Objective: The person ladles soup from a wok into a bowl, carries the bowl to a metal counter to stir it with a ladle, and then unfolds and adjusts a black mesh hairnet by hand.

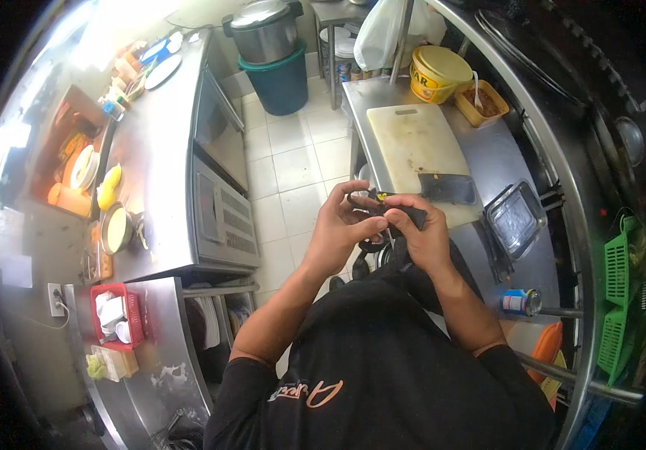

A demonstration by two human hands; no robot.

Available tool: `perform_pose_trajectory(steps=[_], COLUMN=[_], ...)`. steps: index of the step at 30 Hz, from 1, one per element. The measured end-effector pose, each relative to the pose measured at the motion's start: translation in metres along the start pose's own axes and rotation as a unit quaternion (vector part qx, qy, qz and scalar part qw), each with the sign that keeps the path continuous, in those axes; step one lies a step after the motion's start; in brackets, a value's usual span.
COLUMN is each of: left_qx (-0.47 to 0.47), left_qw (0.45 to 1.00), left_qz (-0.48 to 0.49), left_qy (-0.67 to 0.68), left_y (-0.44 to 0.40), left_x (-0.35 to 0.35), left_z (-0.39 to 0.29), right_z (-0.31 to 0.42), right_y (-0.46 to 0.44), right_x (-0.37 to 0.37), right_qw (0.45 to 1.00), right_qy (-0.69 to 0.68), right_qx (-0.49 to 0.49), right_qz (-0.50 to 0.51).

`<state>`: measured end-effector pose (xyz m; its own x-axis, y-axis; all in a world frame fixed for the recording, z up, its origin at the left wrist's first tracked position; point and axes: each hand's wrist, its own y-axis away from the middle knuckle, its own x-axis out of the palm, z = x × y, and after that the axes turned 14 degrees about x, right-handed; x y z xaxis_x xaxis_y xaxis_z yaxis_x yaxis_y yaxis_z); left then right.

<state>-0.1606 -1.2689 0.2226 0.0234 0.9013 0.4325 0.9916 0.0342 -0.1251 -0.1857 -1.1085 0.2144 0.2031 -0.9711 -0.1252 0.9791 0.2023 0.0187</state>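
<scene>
My left hand (342, 229) and my right hand (428, 232) meet in front of my body, fingers curled and pinching. Between their fingertips is a small dark object with a yellow spot (381, 196); its kind is hard to tell. A black handle-like piece (411, 216) lies along my right thumb and fingers, partly hidden by them. Just beyond my right hand is a whitish cutting board (413, 139) with crumbs on it. A dark flat rectangular thing (447, 187) lies across the board's near end.
To the right are a metal tray (516, 217), a can (521, 301), a yellow tub (439, 73) and a food container with a spoon (482, 103). At left, a steel counter (159, 157) bears a pan (117, 229); a red basket (118, 315) stands nearer. A green bin (276, 82) supports a large pot (263, 31).
</scene>
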Motion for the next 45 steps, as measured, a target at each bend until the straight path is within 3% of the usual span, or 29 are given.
perform_pose_trajectory(steps=[8,11,14,20,26,31,34,37,38,45], left_qx=[-0.061,-0.074,-0.098,-0.114,-0.134,-0.137,-0.105,-0.041,-0.024,0.032], left_qw=[0.996,0.995,0.993,0.992,0.987,0.988,0.976,0.993,0.996,0.998], left_qz=[0.054,0.067,0.072,0.055,0.025,0.026,-0.011,-0.034,0.016,0.011], left_qy=[0.023,0.013,-0.006,0.029,0.082,0.071,0.190,0.107,0.085,-0.047], left_y=[-0.008,-0.010,-0.010,-0.009,-0.008,-0.007,-0.005,0.000,0.002,0.003], left_x=[-0.012,-0.015,-0.017,-0.016,-0.015,-0.010,-0.011,-0.009,-0.013,-0.009], left_z=[0.003,0.001,0.000,-0.004,-0.006,-0.007,-0.007,-0.008,-0.009,-0.005], right_z=[0.003,0.005,-0.003,-0.015,0.008,0.010,0.013,0.007,0.005,0.002], right_y=[-0.003,-0.002,-0.005,-0.008,0.000,0.003,0.002,-0.001,-0.002,-0.002], right_x=[-0.002,-0.006,-0.008,-0.014,-0.012,-0.003,-0.004,-0.006,-0.006,-0.008], right_qw=[0.991,0.994,0.994,0.959,0.994,0.997,0.997,0.998,0.999,0.999], right_qy=[0.102,0.006,-0.027,-0.208,0.040,0.071,0.076,0.040,0.018,-0.037], right_qx=[-0.080,0.067,0.010,0.128,-0.030,-0.017,-0.009,-0.022,-0.029,0.015], right_qz=[0.019,0.084,0.104,0.143,0.097,0.015,-0.021,-0.034,-0.035,0.007])
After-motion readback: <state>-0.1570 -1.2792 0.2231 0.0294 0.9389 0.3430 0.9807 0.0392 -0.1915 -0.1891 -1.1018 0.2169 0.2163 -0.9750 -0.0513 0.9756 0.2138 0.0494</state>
